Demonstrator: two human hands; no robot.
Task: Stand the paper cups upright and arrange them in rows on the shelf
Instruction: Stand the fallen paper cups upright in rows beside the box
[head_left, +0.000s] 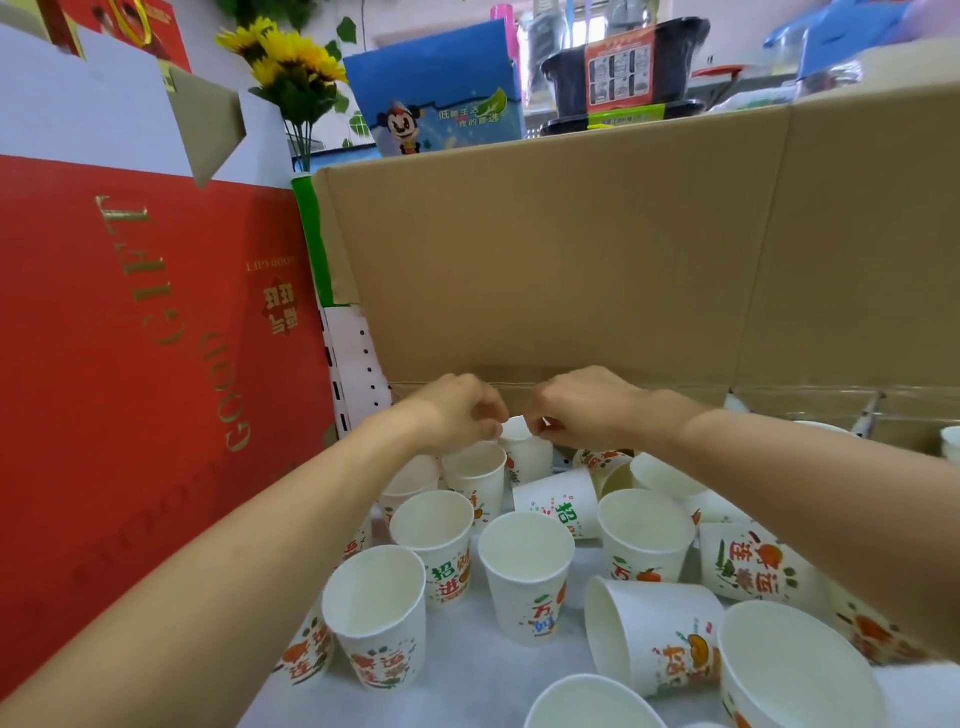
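Both hands work the far end: the left hand (457, 410) and right hand (587, 410) curl in from either side, fingertips seemingly pinching the rim of one paper cup (525, 454) by the cardboard wall (571, 260). It looks light, thin and crushable, so the rolled rim is probably the stiffest hold. Nearer, upright cups (524, 561) cluster loosely, and tipped cups (654, 629) lie to the right on the white shelf (467, 686).

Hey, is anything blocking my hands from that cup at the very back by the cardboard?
Nothing visible does. The left hand and right hand pinch the rim of the back cup, close to the cardboard wall; the other cups sit nearer you.
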